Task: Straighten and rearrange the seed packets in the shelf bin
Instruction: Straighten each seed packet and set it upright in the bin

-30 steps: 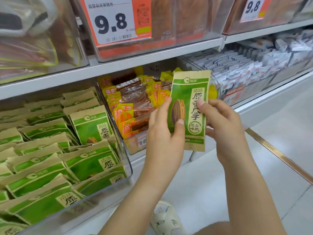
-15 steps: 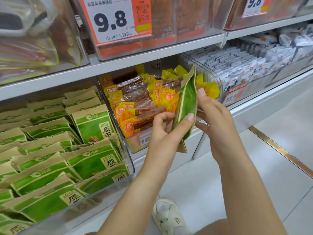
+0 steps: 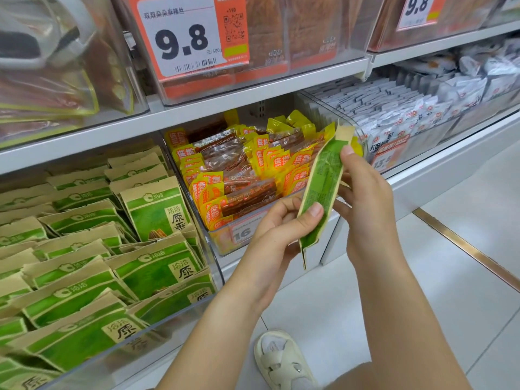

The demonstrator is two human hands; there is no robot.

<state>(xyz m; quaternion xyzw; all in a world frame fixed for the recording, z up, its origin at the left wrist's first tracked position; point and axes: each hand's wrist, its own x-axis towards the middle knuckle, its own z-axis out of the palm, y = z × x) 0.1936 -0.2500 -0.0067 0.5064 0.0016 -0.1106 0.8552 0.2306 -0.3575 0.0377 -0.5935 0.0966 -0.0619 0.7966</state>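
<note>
- Supermarket shelving fills the view, white shelves above a pale tiled floor [image 3: 464, 277], with clear bins side by side on the lower shelf.
- One green sunflower seed packet [image 3: 323, 184] is held out in front of the shelf, right of the seed packet bin [image 3: 208, 301], turned nearly edge-on so its printed back faces the camera; this looks like a check of its face before it goes back among the others.
- Left hand [image 3: 277, 235] pinches the packet's lower part, thumb on the near face and fingers [image 3: 281, 205] curled behind, which steadies the bottom.
- Right hand [image 3: 363, 198] grips the upper part from the far side, its fingers [image 3: 347, 153] curled round the edge, thumb hidden.
- Inside the bin, left of the held packet, the other seed packets [image 3: 152, 212] lean at mixed angles in uneven rows, so the straightening seems far from done.
- Beyond the held packet sits a bin of yellow and orange snack sticks [image 3: 242, 170]; an orange price tag [image 3: 191, 35] reading 9.8 hangs above it.
- Below the held packet, a pale sandal [image 3: 284, 361] rests on the floor.
</note>
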